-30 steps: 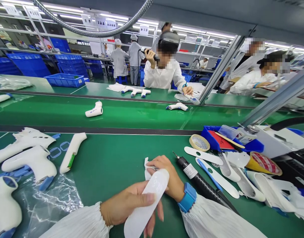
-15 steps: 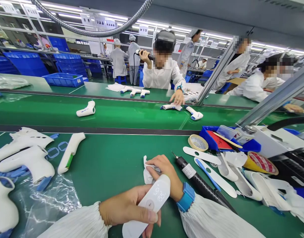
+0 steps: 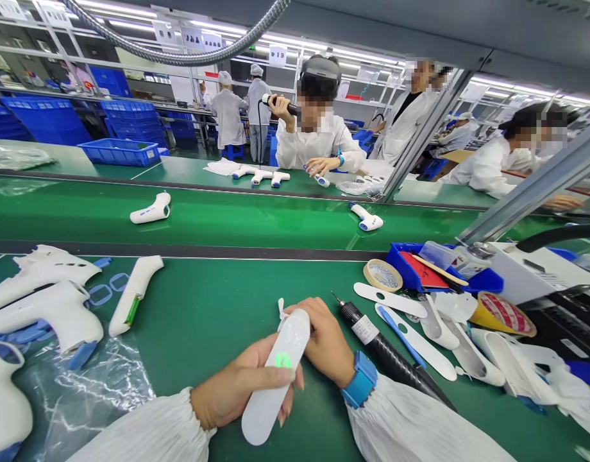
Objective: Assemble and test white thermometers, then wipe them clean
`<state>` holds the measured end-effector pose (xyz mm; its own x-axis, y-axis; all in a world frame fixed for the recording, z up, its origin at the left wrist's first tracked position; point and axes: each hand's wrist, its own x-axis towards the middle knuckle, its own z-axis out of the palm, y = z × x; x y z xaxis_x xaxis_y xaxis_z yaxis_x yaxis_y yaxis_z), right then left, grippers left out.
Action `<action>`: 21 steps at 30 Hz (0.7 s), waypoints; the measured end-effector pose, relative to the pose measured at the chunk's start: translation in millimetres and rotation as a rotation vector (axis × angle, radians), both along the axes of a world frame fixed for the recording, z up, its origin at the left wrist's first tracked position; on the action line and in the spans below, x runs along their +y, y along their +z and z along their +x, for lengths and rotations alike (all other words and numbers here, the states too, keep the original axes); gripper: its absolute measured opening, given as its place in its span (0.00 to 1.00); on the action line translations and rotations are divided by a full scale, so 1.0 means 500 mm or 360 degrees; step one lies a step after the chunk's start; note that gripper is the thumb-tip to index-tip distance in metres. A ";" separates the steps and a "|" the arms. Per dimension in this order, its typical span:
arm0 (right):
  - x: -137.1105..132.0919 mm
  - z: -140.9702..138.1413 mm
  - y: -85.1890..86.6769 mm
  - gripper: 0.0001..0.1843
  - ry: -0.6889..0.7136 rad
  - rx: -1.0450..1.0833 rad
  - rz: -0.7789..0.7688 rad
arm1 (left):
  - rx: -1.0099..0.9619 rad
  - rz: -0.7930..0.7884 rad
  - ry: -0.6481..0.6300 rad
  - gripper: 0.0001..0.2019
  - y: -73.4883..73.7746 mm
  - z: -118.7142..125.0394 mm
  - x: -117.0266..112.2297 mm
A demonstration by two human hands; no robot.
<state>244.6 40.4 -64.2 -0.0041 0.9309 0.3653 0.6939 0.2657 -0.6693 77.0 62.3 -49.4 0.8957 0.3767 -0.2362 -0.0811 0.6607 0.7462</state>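
My left hand [image 3: 244, 380] is wrapped round a long, rounded white thermometer [image 3: 262, 410], thumb across its face. A green light glows near the thumb tip. Just behind the thermometer's upper end is my right hand [image 3: 329, 343], wearing a blue wrist strap [image 3: 362, 380]. Its fingers are curled round a crumpled white wipe [image 3: 281, 310], mostly hidden by the hand and the thermometer. To the right of that hand lies a black electric screwdriver [image 3: 367, 330], its bit pointing away from me.
White gun-shaped housings [image 3: 54, 314] and a plastic bag [image 3: 97, 385] lie left. White shell parts [image 3: 415, 340], a tape roll [image 3: 382, 274] and a blue bin [image 3: 487, 276] are right. Thermometer bodies sit on the green conveyor [image 3: 256, 221]. A co-worker [image 3: 319, 138] sits opposite.
The thermometer has tilted up and moved closer to my right hand; its digits have given way to a green light. Opposite, the co-worker has lifted a white body off the conveyor.
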 end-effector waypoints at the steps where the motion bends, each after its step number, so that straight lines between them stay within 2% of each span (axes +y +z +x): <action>1: 0.000 0.000 0.001 0.06 -0.0027 -0.0002 0.0008 | -0.0029 -0.0015 0.0100 0.13 0.001 0.001 0.002; 5: 0.001 0.000 0.006 0.07 -0.0166 0.0035 0.0019 | -0.0086 -0.0163 0.0469 0.12 0.011 0.006 0.013; 8: 0.002 0.000 0.006 0.06 -0.0229 0.0089 0.0029 | -0.0079 -0.0270 0.0595 0.17 0.018 0.010 0.021; 13: 0.000 0.001 0.002 0.06 -0.0353 0.0282 0.0114 | -0.0035 -0.0317 0.0650 0.19 0.020 0.012 0.026; 21: -0.008 -0.008 0.020 0.05 -0.0273 0.0365 0.0174 | 0.0009 -0.0262 0.0616 0.21 0.019 0.010 0.026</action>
